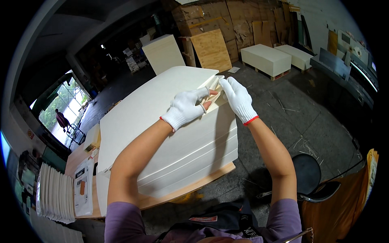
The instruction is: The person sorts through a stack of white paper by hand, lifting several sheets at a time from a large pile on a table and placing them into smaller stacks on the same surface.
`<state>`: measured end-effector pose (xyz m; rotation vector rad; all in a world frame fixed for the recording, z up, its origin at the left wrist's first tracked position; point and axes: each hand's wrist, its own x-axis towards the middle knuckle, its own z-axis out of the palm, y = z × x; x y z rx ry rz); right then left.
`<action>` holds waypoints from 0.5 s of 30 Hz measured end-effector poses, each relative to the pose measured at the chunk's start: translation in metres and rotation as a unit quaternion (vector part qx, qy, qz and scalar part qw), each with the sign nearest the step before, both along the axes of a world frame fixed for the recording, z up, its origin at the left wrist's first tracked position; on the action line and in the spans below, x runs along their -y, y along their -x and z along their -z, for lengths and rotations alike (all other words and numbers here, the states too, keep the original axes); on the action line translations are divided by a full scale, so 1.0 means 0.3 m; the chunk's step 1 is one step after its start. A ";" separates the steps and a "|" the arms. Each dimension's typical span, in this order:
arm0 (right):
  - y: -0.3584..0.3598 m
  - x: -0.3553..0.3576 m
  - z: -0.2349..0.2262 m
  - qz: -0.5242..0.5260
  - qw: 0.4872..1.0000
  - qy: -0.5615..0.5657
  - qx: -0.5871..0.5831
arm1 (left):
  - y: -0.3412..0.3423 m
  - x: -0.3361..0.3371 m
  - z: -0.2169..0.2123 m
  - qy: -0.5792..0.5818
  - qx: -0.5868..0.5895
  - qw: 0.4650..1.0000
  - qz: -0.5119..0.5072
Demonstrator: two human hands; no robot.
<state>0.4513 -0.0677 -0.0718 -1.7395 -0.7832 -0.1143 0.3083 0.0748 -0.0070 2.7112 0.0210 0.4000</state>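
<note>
A tall stack of large white sheets (162, 89) stands before me, its edges parted near the right corner. My left hand (186, 107), in a white knit glove with bare thumb and index tips, rests on top of the stack. Its thumb and index finger are spread apart beside the parted sheet edges (215, 91). At the corner, my right hand (238, 97), in a white glove with a red cuff, has its fingers closed on the sheet edges. Its fingertips are partly hidden.
Beneath the stack is a wooden board (219, 172). A black stool (306, 174) stands to the right. Further off are white stacks on pallets (265, 58), a leaning plywood panel (212, 48) and a machine (344, 69). A person (62, 120) with a cart is by the left doorway.
</note>
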 end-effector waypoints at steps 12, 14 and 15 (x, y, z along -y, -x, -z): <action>0.147 -0.050 -0.080 -0.327 0.713 -0.339 -0.520 | 0.038 -0.008 0.068 -0.168 0.207 0.964 -0.010; 0.171 -0.121 -0.052 -0.305 0.713 -0.352 -0.525 | 0.083 -0.004 0.071 -0.197 0.289 0.937 0.002; 0.209 -0.143 -0.065 -0.292 0.724 -0.318 -0.539 | 0.157 0.017 0.060 -0.211 0.333 0.919 0.009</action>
